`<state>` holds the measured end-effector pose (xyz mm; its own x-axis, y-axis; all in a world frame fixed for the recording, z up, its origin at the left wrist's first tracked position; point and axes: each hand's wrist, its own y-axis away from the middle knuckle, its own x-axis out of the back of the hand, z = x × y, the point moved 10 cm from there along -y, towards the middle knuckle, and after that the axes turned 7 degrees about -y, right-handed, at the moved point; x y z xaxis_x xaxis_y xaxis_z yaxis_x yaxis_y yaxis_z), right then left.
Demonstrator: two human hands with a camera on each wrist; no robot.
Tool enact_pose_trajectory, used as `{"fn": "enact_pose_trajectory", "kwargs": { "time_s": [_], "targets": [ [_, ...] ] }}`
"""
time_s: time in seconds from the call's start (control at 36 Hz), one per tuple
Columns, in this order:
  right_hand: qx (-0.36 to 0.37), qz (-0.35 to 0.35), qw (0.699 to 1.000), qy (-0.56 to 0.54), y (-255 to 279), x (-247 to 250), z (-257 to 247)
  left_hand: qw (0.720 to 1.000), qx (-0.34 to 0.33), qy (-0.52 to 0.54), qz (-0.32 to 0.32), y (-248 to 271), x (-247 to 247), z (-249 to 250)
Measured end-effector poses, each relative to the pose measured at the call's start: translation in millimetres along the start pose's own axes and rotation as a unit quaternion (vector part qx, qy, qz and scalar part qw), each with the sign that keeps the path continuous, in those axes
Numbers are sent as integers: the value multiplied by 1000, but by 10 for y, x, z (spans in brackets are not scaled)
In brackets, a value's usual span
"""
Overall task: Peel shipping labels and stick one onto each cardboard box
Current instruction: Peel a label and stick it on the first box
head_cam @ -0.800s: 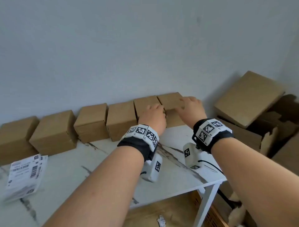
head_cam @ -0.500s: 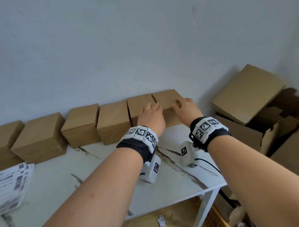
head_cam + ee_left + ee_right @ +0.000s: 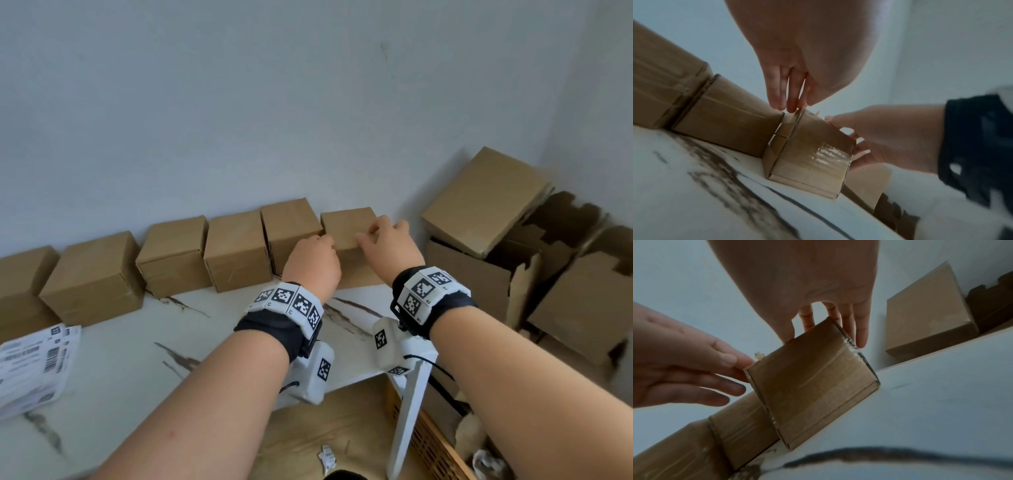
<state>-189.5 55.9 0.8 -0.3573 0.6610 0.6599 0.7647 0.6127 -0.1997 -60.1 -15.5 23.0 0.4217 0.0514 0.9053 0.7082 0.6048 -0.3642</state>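
The end box (image 3: pixel 349 236) now stands a little apart from its neighbour (image 3: pixel 291 229), where half a second ago the two touched; both hands have slid it rightward toward the desk (image 3: pixel 120 359) corner. The right hand (image 3: pixel 390 246) grips its top and far side with curled fingers; the left hand (image 3: pixel 313 262) lies with straight fingers against its near left edge. None of the box faces in view carries a label, and the label sheets (image 3: pixel 32 363) lie at the left edge of the desk, well away. This looks like lining-up, though the wrist views are blurred; peeling is probably next.
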Motion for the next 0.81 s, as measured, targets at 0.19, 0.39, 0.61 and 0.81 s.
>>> {"fn": "enact_pose_trajectory", "kwargs": {
  "time_s": [0.19,0.39,0.61,0.81],
  "targets": [
    [-39,16,999,17,459,114,56,994,75,73,-21,400,143,8],
    [-34,-7,998,48,835,167,-103,987,99,129,-6,753,323,-32],
    [-6,-9,1000,-8,1247,121,-538,980,123,144,63,1183,727,-282],
    [46,-63,996,-39,1526,-339,-1043,974,166,130,84,1564,973,-848]
  ]
}}
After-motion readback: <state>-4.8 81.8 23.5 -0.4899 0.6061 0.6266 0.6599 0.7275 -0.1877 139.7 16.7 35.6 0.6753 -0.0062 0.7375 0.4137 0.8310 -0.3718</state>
